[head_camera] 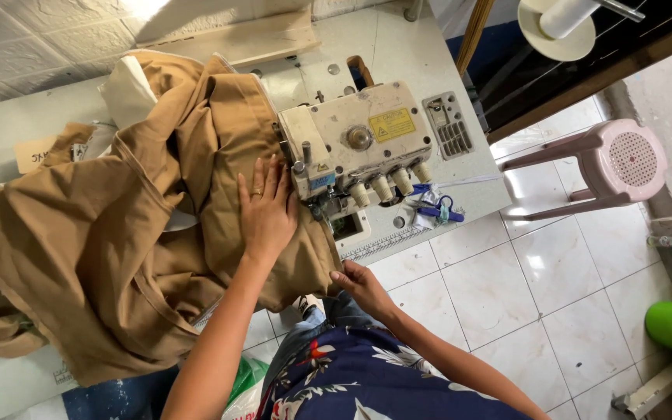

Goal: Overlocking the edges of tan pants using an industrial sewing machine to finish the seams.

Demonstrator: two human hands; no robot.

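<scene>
**Supervisor:** Report hand status.

**Operator:** My left hand (266, 210) lies flat, fingers extended, pressing the tan fabric (103, 257) onto the table (9, 132) just left of the overlock sewing machine (359, 144). It grips nothing; it only holds the cloth down. My right hand (358, 284) pinches the near edge of the same fabric at the table's front edge, below the machine's needle area.

**Supervisor:** Where is the workpiece?

**Operator:** One edge sits at the presser foot. The bulk is bunched in folds to the left across the table, with part hanging over the front.

**Supervisor:** Progress?

**Operator:** In my judgement, the seam is in mid-run: the edge is fed in, but most of the garment lies on the infeed side. I cannot tell how much is already stitched.

**Supervisor:** Surroundings?

**Operator:** Blue snips (439, 210) lie right of the machine; a pink plastic stool (608, 163) stands on the tiled floor (523, 288).
</scene>
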